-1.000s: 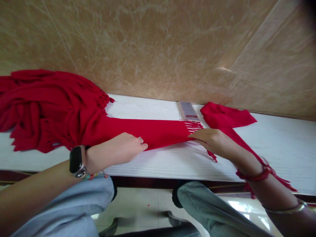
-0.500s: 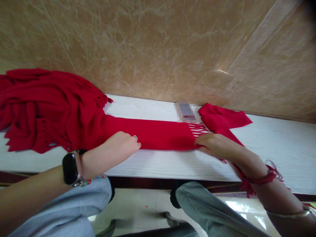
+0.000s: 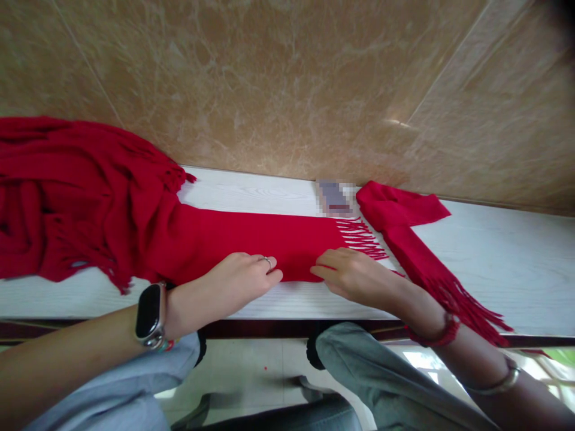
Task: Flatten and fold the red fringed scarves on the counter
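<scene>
A red fringed scarf lies as a flat strip along the white ledge, its tassels spread to the right. My left hand is closed at the strip's near edge, thumb and fingers pinched on the cloth. A little to its right, my right hand also pinches that near edge, close to the fringed end; its fingertips are partly hidden. On the left, the strip runs into a loose heap of red fringed cloth, and where one ends and the other begins cannot be made out.
Behind the strip lies a pixelated, phone-like flat object. Another narrow red fringed piece lies bent to the right, its tassels at the front edge. A brown marbled wall rises behind the white ledge.
My right hand has moved left along the near edge, away from the fringed corner. My left hand has shifted right, so the hands are closer together. The view has shifted slightly.
</scene>
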`<state>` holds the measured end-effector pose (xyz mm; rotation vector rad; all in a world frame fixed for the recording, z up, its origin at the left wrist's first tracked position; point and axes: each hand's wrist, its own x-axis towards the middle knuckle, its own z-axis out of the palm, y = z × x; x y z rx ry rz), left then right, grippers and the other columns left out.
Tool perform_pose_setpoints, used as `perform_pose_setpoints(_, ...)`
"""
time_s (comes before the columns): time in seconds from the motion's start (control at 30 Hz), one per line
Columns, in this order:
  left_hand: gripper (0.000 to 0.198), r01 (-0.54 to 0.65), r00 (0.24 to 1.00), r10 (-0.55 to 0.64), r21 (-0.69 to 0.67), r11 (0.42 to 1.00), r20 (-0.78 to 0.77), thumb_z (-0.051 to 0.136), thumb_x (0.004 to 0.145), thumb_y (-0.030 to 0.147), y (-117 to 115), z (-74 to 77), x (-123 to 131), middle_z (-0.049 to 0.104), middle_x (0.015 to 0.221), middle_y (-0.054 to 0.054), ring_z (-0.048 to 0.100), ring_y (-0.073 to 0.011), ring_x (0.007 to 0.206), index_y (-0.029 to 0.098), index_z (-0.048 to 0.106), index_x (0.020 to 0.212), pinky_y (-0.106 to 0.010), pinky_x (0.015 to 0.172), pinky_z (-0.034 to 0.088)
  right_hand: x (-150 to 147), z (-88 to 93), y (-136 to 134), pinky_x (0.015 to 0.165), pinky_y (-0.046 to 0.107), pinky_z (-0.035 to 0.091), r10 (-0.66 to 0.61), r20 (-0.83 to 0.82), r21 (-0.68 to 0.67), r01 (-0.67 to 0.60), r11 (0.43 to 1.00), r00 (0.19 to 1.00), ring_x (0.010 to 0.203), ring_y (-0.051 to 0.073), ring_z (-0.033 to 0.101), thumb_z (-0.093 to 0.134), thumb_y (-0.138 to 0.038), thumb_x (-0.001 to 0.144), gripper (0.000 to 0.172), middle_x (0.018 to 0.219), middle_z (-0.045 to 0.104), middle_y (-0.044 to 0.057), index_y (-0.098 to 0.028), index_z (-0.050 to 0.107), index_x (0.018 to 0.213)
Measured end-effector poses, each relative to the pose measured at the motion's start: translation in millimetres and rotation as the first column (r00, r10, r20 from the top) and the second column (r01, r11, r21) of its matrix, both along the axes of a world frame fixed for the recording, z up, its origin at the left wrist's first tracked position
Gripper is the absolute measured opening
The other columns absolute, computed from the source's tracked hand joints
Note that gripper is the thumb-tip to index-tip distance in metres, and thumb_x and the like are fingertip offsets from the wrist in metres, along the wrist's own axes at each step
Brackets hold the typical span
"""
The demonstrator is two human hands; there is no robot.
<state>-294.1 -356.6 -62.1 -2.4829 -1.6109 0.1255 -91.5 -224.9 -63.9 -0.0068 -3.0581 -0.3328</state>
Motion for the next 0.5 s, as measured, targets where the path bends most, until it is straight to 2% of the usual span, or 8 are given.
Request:
perform_pose_setpoints(0.17,0.025,-0.022,0.999,0.023,-0.028,0.999,0.041,0.047,0.079,-0.001,2,-6.0,-7,0.062,0.092,-0.006,0.061,-0.0163,0.083,0.017,0.056,0.095,-0.026,0.068,0.047,-11,-10.7,-7,0.064,0.027,0.038,0.013,-0.103,0.03,-0.01,1.0,0.995,0.071,0.015,0.05,0.043,-0.011,0.086,0.015,0.079,0.057,0.005,-0.015,0.058,0.087)
perform_pose_setpoints(0.27,0.024,-0.013,0.998,0.013,-0.008,1.0,0.057,0.046,0.079,0.0,2,-7.4,-11,0.062,0.089,-0.005,0.06,-0.0164,0.081,0.017,0.056,0.093,-0.025,0.066,0.047,-11,-15.5,-6,0.063,0.026,0.037,0.009,-0.143,-0.003,-0.009,1.0,0.99,0.069,0.015,0.048,0.04,-0.01,0.087,0.02,0.077,0.055,0.004,-0.014,0.057,0.079)
perform_pose_setpoints(0.37,0.022,-0.009,0.999,0.008,0.016,1.0,0.043,0.046,0.079,0.001,3,-8.1,-12,0.062,0.089,-0.005,0.06,-0.0165,0.081,0.017,0.056,0.092,-0.026,0.066,0.046,-11,-19.1,-5,0.062,0.026,0.037,-0.006,-0.2,-0.053,-0.004,0.999,0.98,0.068,0.015,0.047,0.038,-0.01,0.088,0.022,0.075,0.055,0.004,-0.013,0.058,0.08)
perform_pose_setpoints(0.5,0.015,-0.018,1.0,0.017,0.049,0.999,0.011,0.049,0.081,0.007,3,-7.3,-5,0.061,0.09,-0.006,0.059,-0.0179,0.08,0.016,0.055,0.091,-0.028,0.067,0.046,-13,-21.1,-6,0.063,0.027,0.036,0.004,-0.269,-0.027,-0.012,1.0,0.963,0.069,0.016,0.047,0.038,-0.012,0.088,0.023,0.074,0.056,0.006,-0.013,0.059,0.08)
